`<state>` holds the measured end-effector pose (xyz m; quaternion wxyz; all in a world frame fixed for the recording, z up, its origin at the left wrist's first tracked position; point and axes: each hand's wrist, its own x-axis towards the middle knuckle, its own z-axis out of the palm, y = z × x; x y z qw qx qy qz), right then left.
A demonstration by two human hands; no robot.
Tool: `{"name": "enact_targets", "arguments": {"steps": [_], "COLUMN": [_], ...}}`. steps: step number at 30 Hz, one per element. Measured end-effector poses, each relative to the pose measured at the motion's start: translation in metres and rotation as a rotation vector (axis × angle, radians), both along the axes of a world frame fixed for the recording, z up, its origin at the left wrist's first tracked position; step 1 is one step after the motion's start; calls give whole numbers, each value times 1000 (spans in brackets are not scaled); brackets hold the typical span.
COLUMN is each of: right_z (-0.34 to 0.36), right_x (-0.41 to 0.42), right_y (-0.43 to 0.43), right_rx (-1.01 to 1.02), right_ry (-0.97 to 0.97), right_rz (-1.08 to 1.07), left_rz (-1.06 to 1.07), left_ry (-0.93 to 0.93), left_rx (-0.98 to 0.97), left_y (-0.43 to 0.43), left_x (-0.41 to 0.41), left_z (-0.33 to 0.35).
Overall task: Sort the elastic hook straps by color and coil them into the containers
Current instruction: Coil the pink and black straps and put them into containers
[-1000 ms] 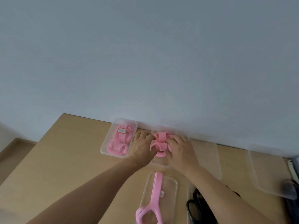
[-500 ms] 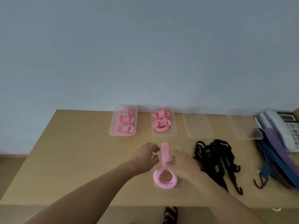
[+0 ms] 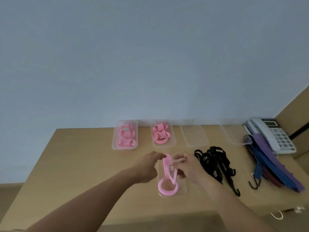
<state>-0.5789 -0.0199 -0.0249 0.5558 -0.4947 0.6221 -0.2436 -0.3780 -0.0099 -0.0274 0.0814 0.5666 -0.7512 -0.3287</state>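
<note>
Right hand (image 3: 190,168) pinches the pink strap (image 3: 167,166) over a clear container (image 3: 183,190); left hand (image 3: 147,166) touches its upper end, grip unclear

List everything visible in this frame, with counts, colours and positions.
table: 1, tan, against wall
clear containers: 5; four in a back row, one under the hands
coiled straps: pink, in the two leftmost back containers
loose strap: 1, pink, over the front container
tangled straps: black, right of the hands
flat straps: blue and purple, far right
telephone: 1, white, back right
left hand: at the loose strap's far end, grip unclear
right hand: pinching the loose strap's middle
</note>
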Motion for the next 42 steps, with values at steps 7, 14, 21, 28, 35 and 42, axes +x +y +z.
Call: {"name": "enact_targets", "arguments": {"steps": [7, 14, 21, 28, 35, 42], "right_z": [78, 122, 159, 183, 192, 189], "right_x": [6, -1, -7, -14, -17, -25], "right_y": [-32, -51, -50, -56, -51, -44], "right_rx": [80, -200, -550, -587, -552, -526], "right_ry": [-504, -104, -19, -79, -232, -255], "right_rz": [-128, -1, 256, 295, 242, 250], "left_rz": [37, 289, 342, 262, 331, 328], "left_ry": [169, 484, 621, 770, 883, 855], "left_rx": [-198, -188, 72, 241, 261, 146], "left_y": [-10, -26, -32, -23, -22, -18], "left_x": [0, -14, -26, -27, -31, -33], "left_z": [59, 118, 152, 184, 192, 190]}}
